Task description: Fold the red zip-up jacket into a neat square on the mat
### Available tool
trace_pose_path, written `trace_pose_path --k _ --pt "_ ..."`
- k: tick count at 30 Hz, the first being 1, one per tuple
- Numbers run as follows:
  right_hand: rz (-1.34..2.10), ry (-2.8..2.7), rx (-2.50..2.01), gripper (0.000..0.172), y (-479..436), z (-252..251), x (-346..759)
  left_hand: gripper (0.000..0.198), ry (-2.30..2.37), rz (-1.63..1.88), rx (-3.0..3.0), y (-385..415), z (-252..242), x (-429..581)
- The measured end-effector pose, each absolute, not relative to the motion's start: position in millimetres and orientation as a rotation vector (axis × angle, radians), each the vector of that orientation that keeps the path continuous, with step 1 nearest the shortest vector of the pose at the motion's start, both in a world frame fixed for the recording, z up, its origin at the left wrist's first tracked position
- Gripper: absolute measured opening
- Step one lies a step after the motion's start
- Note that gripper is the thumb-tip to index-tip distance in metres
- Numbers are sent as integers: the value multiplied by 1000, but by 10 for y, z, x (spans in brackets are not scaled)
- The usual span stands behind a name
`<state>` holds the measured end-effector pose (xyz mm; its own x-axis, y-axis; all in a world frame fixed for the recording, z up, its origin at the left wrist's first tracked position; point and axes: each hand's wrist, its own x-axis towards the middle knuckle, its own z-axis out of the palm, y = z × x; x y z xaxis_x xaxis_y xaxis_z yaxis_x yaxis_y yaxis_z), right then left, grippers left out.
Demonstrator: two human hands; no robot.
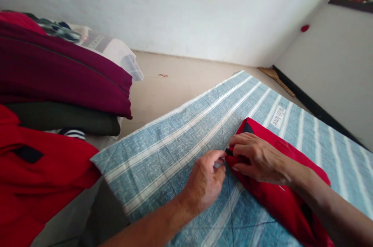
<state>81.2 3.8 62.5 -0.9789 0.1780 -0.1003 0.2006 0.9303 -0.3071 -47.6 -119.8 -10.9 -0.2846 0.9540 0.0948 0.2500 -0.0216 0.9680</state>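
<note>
A red garment [274, 134] with dark trim lies folded on the blue-and-white striped cloth [175, 142]. My left hand [205, 179] pinches the dark trim at the garment's left edge between thumb and forefinger. Resting on the garment's upper part, my right hand [256, 157] has its fingers bent around the same edge, close to the left fingertips. The fabric inside the right fingers is partly hidden, and my right forearm covers some of the red cloth.
On the left are a pile of folded clothes with a maroon piece [64, 68], a dark green piece [67, 116], and another red garment [52, 165]. A thin reddish loop [163, 75] lies on the pale floor [180, 77] near the white wall [186, 9].
</note>
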Motion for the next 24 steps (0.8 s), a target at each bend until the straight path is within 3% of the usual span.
trace_pose_path --k 9,15,24 --pt "-723 3087 368 13 100 713 1028 36 1288 1344 1528 -944 -118 -583" --pt "-643 3089 398 14 148 766 1117 40 1031 1189 1635 -733 -130 -668" --pt "-547 2998 309 17 209 816 1087 18 912 1092 1816 -518 -172 -705"
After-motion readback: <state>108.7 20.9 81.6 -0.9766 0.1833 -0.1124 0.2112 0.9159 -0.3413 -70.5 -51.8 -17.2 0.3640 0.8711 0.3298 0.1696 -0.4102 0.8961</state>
